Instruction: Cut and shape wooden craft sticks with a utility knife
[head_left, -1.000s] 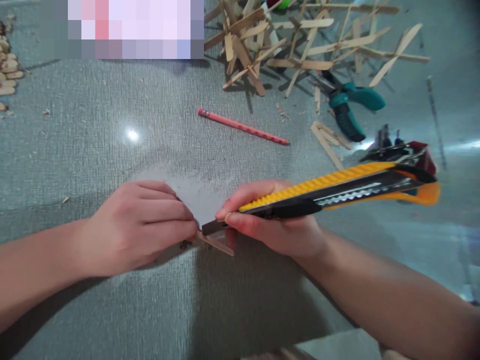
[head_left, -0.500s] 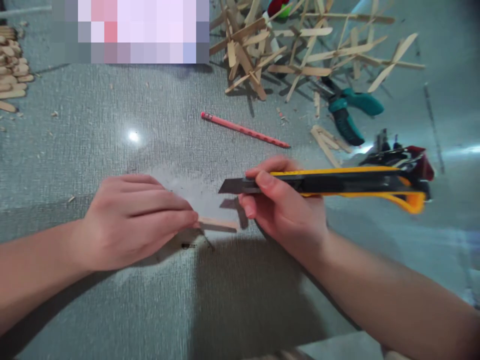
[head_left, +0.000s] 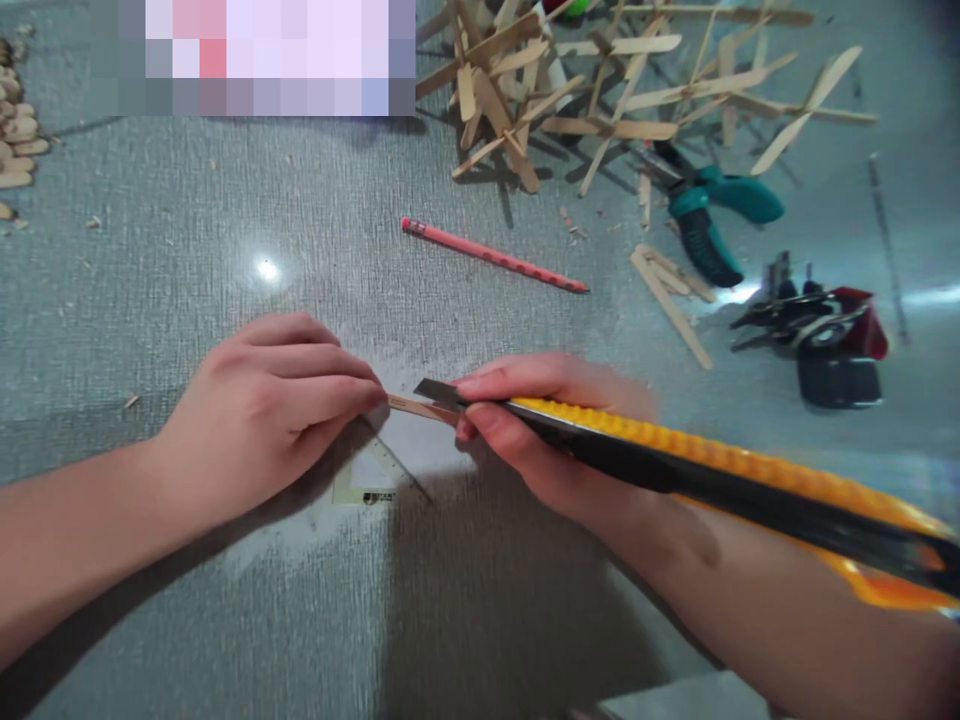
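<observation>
My left hand [head_left: 277, 400] pinches one end of a wooden craft stick [head_left: 424, 407], whose free end points right. In my right hand [head_left: 555, 430] is a yellow and black utility knife [head_left: 720, 470], its handle slanting down to the right. The bared blade [head_left: 435, 390] lies just above the stick, close to it; whether they touch I cannot tell. Fingers of my right hand reach the stick's far end, partly hidden behind the knife. Below my left hand a clear set square [head_left: 382, 470] lies on the table over a pale dusty patch.
A pink pencil [head_left: 495, 255] lies beyond my hands. At the back right are joined craft sticks [head_left: 645, 100], teal-handled pliers [head_left: 701, 220] and loose stick pieces [head_left: 671, 305]. Keys [head_left: 817, 320] lie right of them. A pile of sticks [head_left: 19, 140] sits at the far left.
The knife first lifted off the stick and levelled, then came back to it with its handle swung down to the right. My left hand raised and turned the stick, uncovering the set square.
</observation>
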